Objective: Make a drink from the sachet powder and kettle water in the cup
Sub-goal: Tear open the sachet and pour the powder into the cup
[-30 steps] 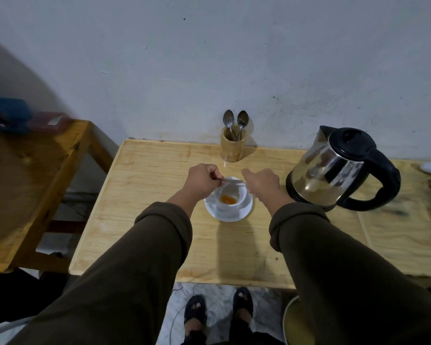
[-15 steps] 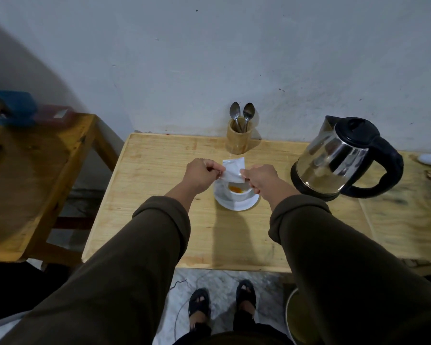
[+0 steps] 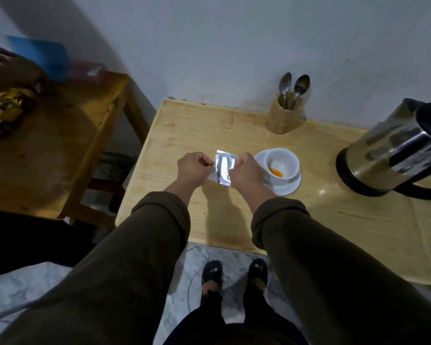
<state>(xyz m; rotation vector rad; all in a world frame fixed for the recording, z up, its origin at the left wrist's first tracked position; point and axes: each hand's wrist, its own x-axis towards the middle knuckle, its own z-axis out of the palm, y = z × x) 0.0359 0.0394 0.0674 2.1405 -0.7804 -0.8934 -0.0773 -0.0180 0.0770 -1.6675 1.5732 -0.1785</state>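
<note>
– Hands, first of all?
– Left hand and right hand, both closed to a pinch on opposite side edges of the small silver foil sachet. Held nothing else.

– And the lie of the sachet?
– Hung flat-faced between the two hands, above the pale wooden table. Ran lengthwise roughly away from the body, with the far end tipped a little to the left. Looked limp and already opened. Could not tell whether any powder was left inside.

– Which way from the hands to the cup?
– Off to the right. Found the round white ceramic cup upright on its white saucer, just beside the right hand. Overlapped the near-left rim of the saucer in the view, that hand, but could not tell whether touching. Held a small heap of orange powder at the bottom, with no water to be seen.

– So which step, at a guess?
– Powder in, probably. Water not yet poured.

– And the water?
– Further right again, in the shiny steel kettle with black base and handle. Stood beyond the cup, well apart from both hands, its handle partly cut off by the frame edge. Lay nearer the right hand by far. Meant a reach across the cup for the left.

– Anything else close by?
– Only the tan wooden holder with two metal spoons, back by the wall behind the cup. Called for setting the sachet down first, to free a hand.
</note>
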